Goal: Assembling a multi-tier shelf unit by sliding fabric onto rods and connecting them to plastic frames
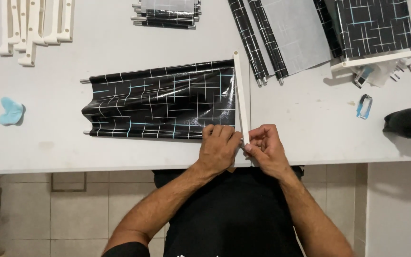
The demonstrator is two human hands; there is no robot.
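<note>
A glossy black sheet with white and light-blue lines (158, 100) lies on the white table (120, 152), stretched between two metal rods. A white plastic bar (240, 90) runs across its right end. My left hand (220, 147) presses on the sheet's near right corner and grips the bar's lower end. My right hand (265, 145) pinches the same lower end of the bar from the right side. Both hands touch each other at the table's front edge.
Several white plastic bars (34, 28) lie at the far left. More patterned sheets on rods (167, 12) (281, 38) and an assembled panel (374, 28) sit at the back. A blue cloth (10, 112), a small clear packet (365, 105) and a dark object (407, 123) lie nearby.
</note>
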